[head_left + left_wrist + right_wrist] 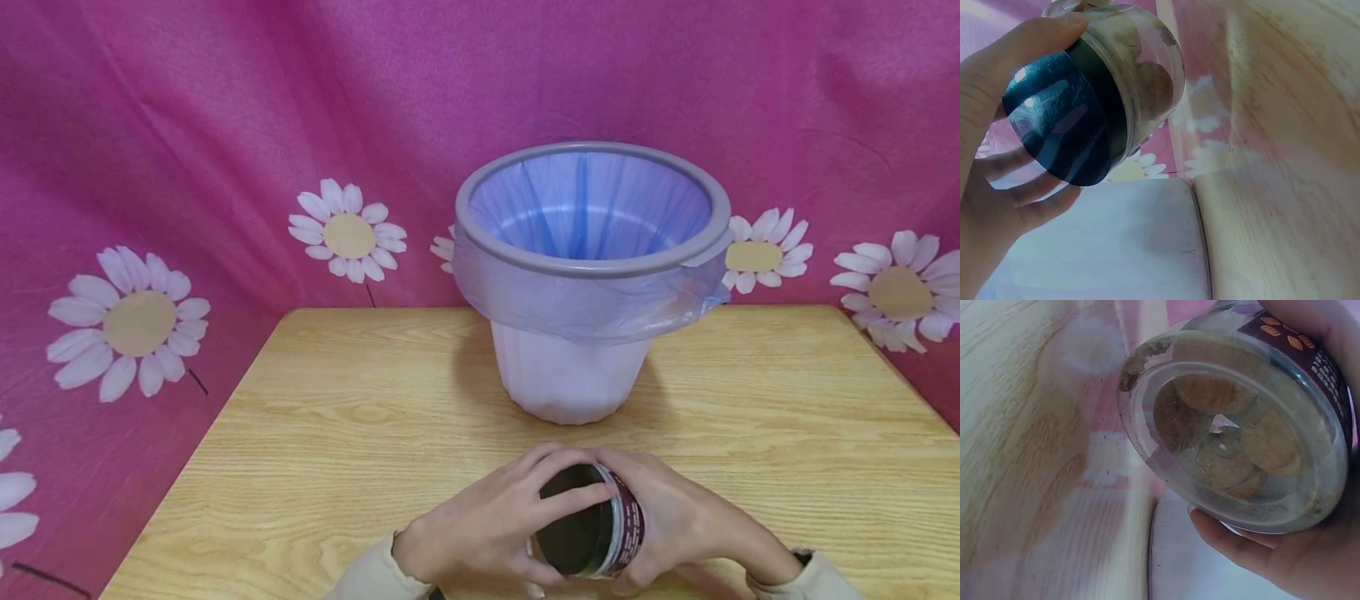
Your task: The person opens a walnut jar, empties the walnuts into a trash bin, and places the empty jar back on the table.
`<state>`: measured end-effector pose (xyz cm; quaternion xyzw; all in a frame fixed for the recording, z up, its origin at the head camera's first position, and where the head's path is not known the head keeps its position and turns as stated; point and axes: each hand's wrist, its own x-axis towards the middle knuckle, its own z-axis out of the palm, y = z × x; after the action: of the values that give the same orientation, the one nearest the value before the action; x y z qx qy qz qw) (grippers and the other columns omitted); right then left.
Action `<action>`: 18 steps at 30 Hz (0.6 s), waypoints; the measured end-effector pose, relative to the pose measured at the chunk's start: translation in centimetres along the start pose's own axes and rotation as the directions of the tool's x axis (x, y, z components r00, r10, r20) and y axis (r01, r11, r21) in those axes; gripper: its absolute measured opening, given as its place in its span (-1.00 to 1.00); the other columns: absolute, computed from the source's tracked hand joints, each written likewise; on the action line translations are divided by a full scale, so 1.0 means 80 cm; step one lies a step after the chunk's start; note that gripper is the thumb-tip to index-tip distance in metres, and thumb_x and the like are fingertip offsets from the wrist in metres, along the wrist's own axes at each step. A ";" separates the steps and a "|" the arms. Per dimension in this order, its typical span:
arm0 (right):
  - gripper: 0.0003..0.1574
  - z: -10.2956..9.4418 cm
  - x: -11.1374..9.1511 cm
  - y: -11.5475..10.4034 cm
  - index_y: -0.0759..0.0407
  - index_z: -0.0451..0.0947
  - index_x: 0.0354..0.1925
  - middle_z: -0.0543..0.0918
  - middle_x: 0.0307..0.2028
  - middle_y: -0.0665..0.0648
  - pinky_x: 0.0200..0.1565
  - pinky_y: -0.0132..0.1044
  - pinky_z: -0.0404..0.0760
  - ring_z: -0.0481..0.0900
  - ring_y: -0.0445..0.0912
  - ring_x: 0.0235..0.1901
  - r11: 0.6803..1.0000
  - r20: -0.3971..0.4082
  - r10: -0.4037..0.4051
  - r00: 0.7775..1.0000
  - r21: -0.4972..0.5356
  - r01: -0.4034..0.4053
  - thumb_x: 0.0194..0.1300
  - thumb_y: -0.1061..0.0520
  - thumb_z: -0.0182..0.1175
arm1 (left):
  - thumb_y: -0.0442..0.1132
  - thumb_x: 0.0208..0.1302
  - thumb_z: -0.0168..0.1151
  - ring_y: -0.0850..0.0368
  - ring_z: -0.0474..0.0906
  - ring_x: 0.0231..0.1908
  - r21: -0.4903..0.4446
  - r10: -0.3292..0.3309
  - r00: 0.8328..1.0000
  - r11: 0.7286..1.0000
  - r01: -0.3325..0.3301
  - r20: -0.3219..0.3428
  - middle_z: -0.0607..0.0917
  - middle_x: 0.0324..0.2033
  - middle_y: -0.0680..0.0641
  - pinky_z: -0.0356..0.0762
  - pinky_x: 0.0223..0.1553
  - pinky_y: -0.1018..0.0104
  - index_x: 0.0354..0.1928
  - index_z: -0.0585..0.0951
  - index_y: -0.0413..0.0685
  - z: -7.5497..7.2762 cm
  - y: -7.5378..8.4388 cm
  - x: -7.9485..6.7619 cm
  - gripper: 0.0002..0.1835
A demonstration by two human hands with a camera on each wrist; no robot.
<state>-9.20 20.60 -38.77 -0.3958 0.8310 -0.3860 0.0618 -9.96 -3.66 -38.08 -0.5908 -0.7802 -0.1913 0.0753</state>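
A clear plastic jar (1316,481) is held tilted on its side above the wooden table, near its front edge. Through its bottom, several round brown cookies (1272,440) show in the right wrist view. My left hand (480,517) grips the dark lid (1063,119), fingers spread around and across it. The lid sits on the jar. Around the jar's body curls my right hand (686,512), partly covering a dark maroon label (632,525) with pale print.
Behind the hands stands a white bin (573,379) with a grey rim ring (592,268) and a bluish plastic liner folded over its edge. The wood-grain table (337,425) reaches back to a magenta cloth (420,92) printed with white daisies.
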 end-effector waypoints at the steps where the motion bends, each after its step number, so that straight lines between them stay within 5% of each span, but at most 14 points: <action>1: 0.26 0.000 0.000 0.000 -0.14 0.27 0.27 0.52 0.03 -0.16 -0.11 -0.28 0.58 0.53 -0.22 -0.09 1.000 -0.003 0.003 1.000 -0.012 -0.003 -0.44 -0.13 0.65 | 0.10 -0.15 0.55 0.16 0.12 0.32 -0.007 -0.008 1.000 1.000 0.008 -0.002 0.18 0.36 -0.02 0.06 0.35 0.38 0.44 0.19 0.17 0.000 0.000 0.000 0.07; 9: 0.25 -0.001 0.001 0.000 -0.13 0.26 0.29 0.52 0.03 -0.13 -0.10 -0.29 0.58 0.54 -0.20 -0.09 0.998 0.019 -0.016 1.000 0.061 0.015 -0.40 -0.07 0.65 | 0.04 -0.09 0.53 0.11 0.01 0.37 -0.022 0.032 0.999 0.999 -0.032 0.009 0.11 0.40 -0.04 0.04 0.37 0.31 0.43 0.22 0.21 0.001 0.001 0.001 0.00; 18: 0.23 -0.001 -0.001 -0.001 -0.15 0.28 0.25 0.53 0.00 -0.15 -0.13 -0.29 0.58 0.53 -0.22 -0.10 1.000 -0.005 0.008 1.000 -0.003 -0.008 -0.43 -0.14 0.65 | 0.07 -0.13 0.54 0.10 0.02 0.37 -0.024 0.032 0.999 0.999 -0.032 -0.022 0.12 0.39 -0.06 0.05 0.36 0.33 0.42 0.23 0.18 0.001 0.000 0.000 0.02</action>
<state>-9.13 20.66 -38.68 -0.3916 0.8333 -0.3854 0.0607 -9.95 -3.63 -38.18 -0.6019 -0.7675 -0.2058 0.0795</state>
